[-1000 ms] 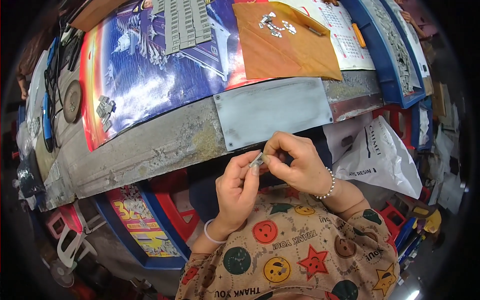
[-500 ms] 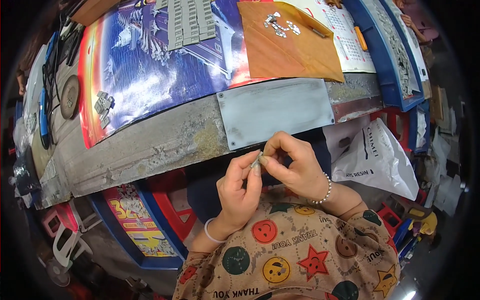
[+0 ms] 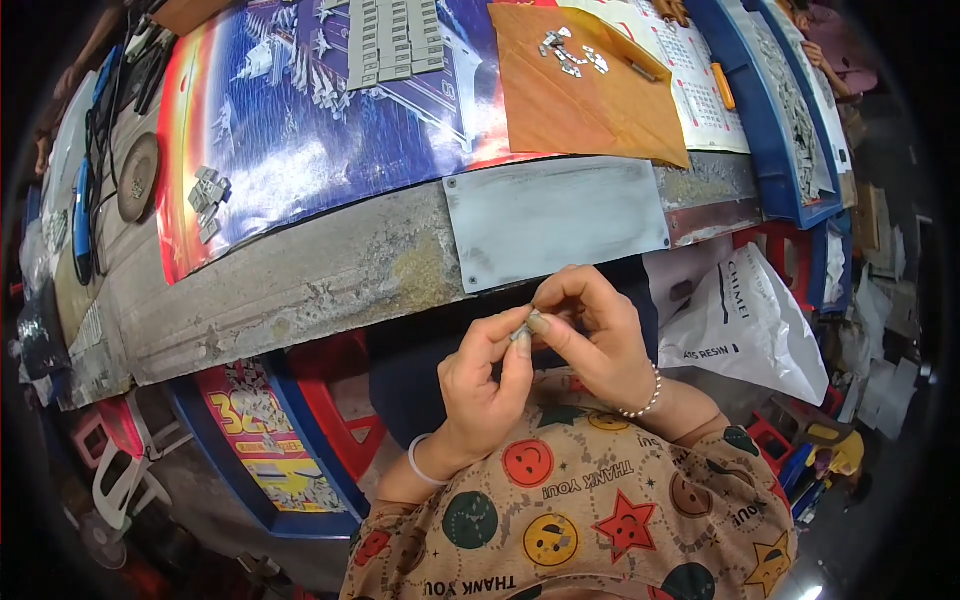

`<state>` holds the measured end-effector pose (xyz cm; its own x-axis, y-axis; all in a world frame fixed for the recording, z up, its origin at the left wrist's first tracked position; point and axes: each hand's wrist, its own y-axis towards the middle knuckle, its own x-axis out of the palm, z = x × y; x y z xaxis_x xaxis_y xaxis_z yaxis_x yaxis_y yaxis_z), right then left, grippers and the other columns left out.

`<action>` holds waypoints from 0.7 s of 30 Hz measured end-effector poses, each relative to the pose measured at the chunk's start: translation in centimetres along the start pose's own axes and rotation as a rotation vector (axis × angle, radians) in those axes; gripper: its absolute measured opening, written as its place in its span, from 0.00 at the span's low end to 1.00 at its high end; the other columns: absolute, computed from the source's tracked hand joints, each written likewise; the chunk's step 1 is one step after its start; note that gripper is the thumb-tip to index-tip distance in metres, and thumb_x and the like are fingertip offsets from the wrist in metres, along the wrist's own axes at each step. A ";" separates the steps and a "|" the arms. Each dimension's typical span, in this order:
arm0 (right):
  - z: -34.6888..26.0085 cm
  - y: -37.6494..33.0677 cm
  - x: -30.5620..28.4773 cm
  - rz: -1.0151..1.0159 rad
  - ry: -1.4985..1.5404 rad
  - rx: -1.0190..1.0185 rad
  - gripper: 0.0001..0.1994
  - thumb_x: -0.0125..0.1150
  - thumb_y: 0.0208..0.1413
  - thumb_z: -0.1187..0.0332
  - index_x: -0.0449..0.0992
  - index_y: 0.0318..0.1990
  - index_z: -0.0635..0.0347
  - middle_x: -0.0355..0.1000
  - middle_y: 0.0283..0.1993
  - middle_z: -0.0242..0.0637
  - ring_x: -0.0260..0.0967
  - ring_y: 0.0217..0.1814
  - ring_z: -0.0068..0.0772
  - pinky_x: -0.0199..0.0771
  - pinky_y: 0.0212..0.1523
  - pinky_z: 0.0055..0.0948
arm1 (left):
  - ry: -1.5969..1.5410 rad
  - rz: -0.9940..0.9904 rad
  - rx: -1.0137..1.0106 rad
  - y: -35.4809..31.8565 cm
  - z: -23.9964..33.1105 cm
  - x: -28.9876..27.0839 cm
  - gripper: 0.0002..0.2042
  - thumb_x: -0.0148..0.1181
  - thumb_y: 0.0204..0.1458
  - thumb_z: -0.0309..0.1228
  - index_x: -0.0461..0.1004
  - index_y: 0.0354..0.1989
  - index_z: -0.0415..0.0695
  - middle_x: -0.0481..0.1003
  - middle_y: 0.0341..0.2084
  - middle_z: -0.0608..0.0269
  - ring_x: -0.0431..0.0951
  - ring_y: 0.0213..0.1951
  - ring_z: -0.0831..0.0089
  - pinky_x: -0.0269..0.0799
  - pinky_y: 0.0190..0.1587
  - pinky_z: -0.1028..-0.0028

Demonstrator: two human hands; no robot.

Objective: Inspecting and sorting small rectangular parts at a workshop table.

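My left hand [image 3: 487, 378] and my right hand [image 3: 592, 325] meet just off the table's front edge, above my lap. Between their fingertips is a small grey plastic piece [image 3: 522, 331], mostly covered by the fingers. The left thumb and forefinger pinch it from one side; the right thumb presses on it from the other. Close beyond the hands lies a pale blue-grey plate [image 3: 556, 222], screwed at its corners to the table edge. Farther off, small silvery and white pieces [image 3: 572, 52] are scattered on an orange-brown sheet [image 3: 560, 110].
Rows of grey parts [image 3: 396, 40] lie on a blue poster [image 3: 330, 130], with a small grey pile [image 3: 208, 197] at its left. A round dish [image 3: 138, 180] stands farther left. Blue trays [image 3: 770, 150] are at right; another blue tray [image 3: 335, 480] sits below the table. A white plastic bag [image 3: 760, 335] hangs at right.
Both hands have shifted slightly to the right with the small grey piece still between their fingertips. The view has turned a little, so the table appears shifted.
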<state>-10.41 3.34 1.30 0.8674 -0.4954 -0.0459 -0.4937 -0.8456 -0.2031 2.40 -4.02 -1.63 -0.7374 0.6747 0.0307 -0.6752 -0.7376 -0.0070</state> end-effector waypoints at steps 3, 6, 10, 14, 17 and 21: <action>-0.2 -0.1 0.2 0.028 -0.242 -0.167 0.06 0.59 0.54 0.78 0.68 0.37 0.66 0.68 0.35 0.35 0.66 0.31 0.20 0.69 0.32 0.20 | -0.028 0.019 -0.084 -0.2 0.2 -0.1 0.11 0.54 0.55 0.20 0.71 0.47 0.34 0.79 0.27 0.60 0.75 0.27 0.84 0.70 0.30 0.83; 0.1 0.1 0.5 0.065 -0.310 -0.242 0.06 0.60 0.52 0.78 0.68 0.36 0.66 0.69 0.34 0.37 0.68 0.30 0.24 0.69 0.30 0.21 | -0.034 0.027 -0.064 -0.1 -0.4 0.0 0.11 0.54 0.55 0.20 0.72 0.46 0.34 0.79 0.26 0.62 0.73 0.26 0.86 0.68 0.28 0.84; 0.1 0.1 0.8 0.104 -0.336 -0.287 0.06 0.60 0.51 0.79 0.68 0.35 0.65 0.69 0.32 0.37 0.68 0.27 0.27 0.70 0.27 0.23 | -0.039 0.035 -0.064 -0.3 -0.4 0.0 0.11 0.54 0.55 0.20 0.72 0.46 0.34 0.79 0.25 0.62 0.73 0.25 0.86 0.68 0.28 0.83; 0.2 0.1 0.7 0.088 -0.319 -0.250 0.06 0.59 0.51 0.80 0.68 0.35 0.67 0.70 0.34 0.39 0.67 0.31 0.23 0.69 0.32 0.20 | 0.020 0.033 -0.022 -0.2 -0.7 0.0 0.11 0.54 0.55 0.19 0.72 0.46 0.34 0.79 0.26 0.59 0.74 0.26 0.84 0.69 0.28 0.82; 0.0 0.2 0.8 0.100 -0.316 -0.245 0.06 0.59 0.50 0.80 0.68 0.34 0.66 0.70 0.34 0.39 0.67 0.30 0.24 0.69 0.32 0.21 | 0.038 0.042 -0.003 -0.2 -0.8 0.1 0.11 0.54 0.54 0.19 0.72 0.46 0.34 0.79 0.26 0.58 0.75 0.26 0.83 0.70 0.28 0.82; 0.1 0.4 0.9 0.134 -0.394 -0.324 0.06 0.59 0.50 0.81 0.68 0.34 0.66 0.69 0.34 0.39 0.67 0.29 0.26 0.69 0.29 0.22 | 0.056 0.053 0.027 0.1 -0.8 0.2 0.11 0.55 0.54 0.19 0.71 0.47 0.34 0.79 0.27 0.58 0.76 0.26 0.82 0.70 0.29 0.81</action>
<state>-9.79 2.54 1.13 0.7219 -0.5438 -0.4279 -0.5415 -0.8290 0.1400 2.15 -3.91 -2.43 -0.7722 0.6349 -0.0249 -0.6353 -0.7720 0.0203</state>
